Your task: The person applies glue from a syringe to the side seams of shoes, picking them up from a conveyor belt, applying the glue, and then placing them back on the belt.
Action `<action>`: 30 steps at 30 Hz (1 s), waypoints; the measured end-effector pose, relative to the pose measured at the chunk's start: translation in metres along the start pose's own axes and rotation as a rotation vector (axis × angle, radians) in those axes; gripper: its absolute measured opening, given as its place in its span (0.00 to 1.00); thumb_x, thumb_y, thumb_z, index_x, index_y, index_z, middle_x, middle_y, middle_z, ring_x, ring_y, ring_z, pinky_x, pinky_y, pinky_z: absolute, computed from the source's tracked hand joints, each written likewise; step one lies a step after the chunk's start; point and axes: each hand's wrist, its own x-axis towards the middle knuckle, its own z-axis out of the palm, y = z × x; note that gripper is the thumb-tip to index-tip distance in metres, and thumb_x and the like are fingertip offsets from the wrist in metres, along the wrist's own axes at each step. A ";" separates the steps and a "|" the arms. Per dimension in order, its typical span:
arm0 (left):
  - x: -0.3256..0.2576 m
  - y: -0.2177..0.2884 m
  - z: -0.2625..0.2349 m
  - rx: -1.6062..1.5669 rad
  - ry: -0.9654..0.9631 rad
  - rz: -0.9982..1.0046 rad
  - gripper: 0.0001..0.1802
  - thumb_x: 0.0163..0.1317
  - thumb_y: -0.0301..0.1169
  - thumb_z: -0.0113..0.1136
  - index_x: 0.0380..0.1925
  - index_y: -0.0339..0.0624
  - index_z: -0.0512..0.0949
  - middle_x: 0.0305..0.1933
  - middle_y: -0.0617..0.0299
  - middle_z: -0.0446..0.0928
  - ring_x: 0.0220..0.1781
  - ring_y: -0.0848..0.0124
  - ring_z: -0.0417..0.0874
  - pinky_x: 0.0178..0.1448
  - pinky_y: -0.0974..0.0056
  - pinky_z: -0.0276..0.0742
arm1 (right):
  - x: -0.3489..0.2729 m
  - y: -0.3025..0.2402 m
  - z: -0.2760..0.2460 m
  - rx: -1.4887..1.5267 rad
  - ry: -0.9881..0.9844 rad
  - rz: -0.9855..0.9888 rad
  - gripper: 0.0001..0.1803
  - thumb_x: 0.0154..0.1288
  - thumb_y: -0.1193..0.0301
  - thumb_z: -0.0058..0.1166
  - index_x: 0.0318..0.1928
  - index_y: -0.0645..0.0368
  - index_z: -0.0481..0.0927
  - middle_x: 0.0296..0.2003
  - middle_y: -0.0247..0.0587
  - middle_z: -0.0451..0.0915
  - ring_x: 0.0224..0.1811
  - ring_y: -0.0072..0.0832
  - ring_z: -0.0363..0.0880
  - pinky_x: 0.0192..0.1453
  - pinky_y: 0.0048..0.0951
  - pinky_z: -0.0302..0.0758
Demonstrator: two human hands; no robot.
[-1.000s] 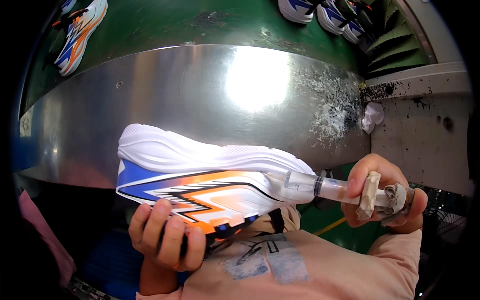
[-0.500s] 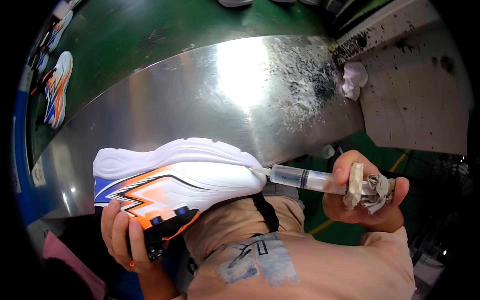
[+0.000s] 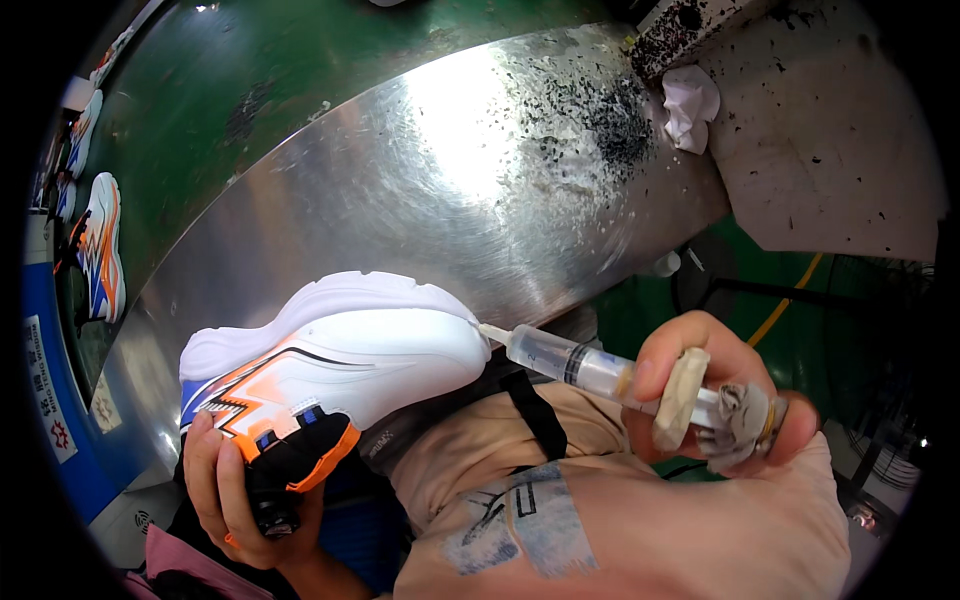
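A white sneaker [image 3: 390, 350] with orange, blue and black parts lies on its side in the air, its white sole turned away from me. Around its black opening and upper, my left hand [image 3: 235, 490] is closed, with the thumb mostly hidden. My right hand [image 3: 715, 385] grips a clear syringe [image 3: 570, 360] by its wrapped flange and padded plunger end. The syringe's pale tip meets the seam between sole and upper at the shoe's right end. Clear liquid seems to sit in the barrel.
Before me is a metal worktop [image 3: 330, 220] with black and white specks at its right. Crumpled white paper [image 3: 690, 108] lies by a speckled grey panel [image 3: 820, 140]. Matching sneakers [image 3: 98, 250] stand at the far left on a green surface [image 3: 270, 70].
The sneaker has tilted, its right end swinging slightly left. My right hand and the syringe have moved left and down with it, the tip staying at the seam. The view has shifted too.
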 end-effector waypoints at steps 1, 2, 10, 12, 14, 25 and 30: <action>0.001 0.002 0.002 -0.008 -0.016 -0.010 0.29 0.49 0.43 0.65 0.45 0.35 0.67 0.46 0.47 0.70 0.46 0.51 0.77 0.50 0.51 0.75 | -0.001 0.004 -0.003 -0.001 -0.032 -0.039 0.53 0.45 0.44 0.61 0.55 0.77 0.54 0.44 0.46 0.70 0.43 0.23 0.72 0.46 0.19 0.69; 0.002 0.001 0.004 -0.019 -0.032 -0.016 0.30 0.48 0.43 0.66 0.45 0.35 0.67 0.46 0.47 0.70 0.46 0.51 0.77 0.50 0.51 0.75 | -0.002 0.007 -0.007 -0.062 -0.051 -0.057 0.52 0.46 0.45 0.61 0.55 0.77 0.54 0.44 0.47 0.70 0.45 0.24 0.72 0.47 0.20 0.69; 0.019 -0.014 0.035 -0.192 -0.134 -0.044 0.40 0.33 0.45 0.74 0.46 0.36 0.70 0.47 0.49 0.73 0.48 0.55 0.75 0.53 0.56 0.72 | -0.012 0.029 -0.035 -0.543 0.070 -0.096 0.48 0.45 0.38 0.54 0.47 0.72 0.58 0.29 0.47 0.71 0.25 0.20 0.70 0.28 0.17 0.67; 0.022 -0.019 0.034 -0.223 -0.146 -0.060 0.41 0.28 0.44 0.75 0.45 0.35 0.72 0.44 0.51 0.74 0.47 0.56 0.76 0.52 0.58 0.71 | 0.004 0.034 -0.044 -0.454 -0.133 -0.115 0.49 0.47 0.45 0.59 0.53 0.75 0.54 0.40 0.47 0.70 0.40 0.24 0.70 0.43 0.21 0.67; 0.041 -0.027 0.050 -0.306 -0.222 -0.022 0.42 0.24 0.43 0.76 0.44 0.34 0.73 0.43 0.51 0.75 0.46 0.57 0.76 0.51 0.59 0.71 | 0.014 0.042 -0.053 -0.390 -0.155 -0.130 0.49 0.48 0.48 0.61 0.56 0.75 0.53 0.46 0.48 0.69 0.48 0.26 0.70 0.50 0.22 0.68; 0.120 -0.049 0.076 -0.707 -0.687 -0.325 0.35 0.17 0.27 0.75 0.34 0.30 0.73 0.29 0.56 0.76 0.31 0.71 0.80 0.41 0.71 0.77 | 0.027 0.049 -0.081 -0.725 -0.296 -0.219 0.47 0.46 0.45 0.61 0.52 0.72 0.59 0.35 0.46 0.76 0.28 0.26 0.75 0.31 0.20 0.72; 0.128 -0.085 0.084 -0.764 -0.768 -0.354 0.35 0.16 0.26 0.74 0.34 0.31 0.73 0.29 0.58 0.77 0.32 0.75 0.79 0.40 0.72 0.76 | 0.044 0.075 -0.067 -0.878 -0.274 -0.330 0.45 0.46 0.45 0.61 0.51 0.72 0.62 0.34 0.45 0.78 0.30 0.29 0.78 0.32 0.23 0.74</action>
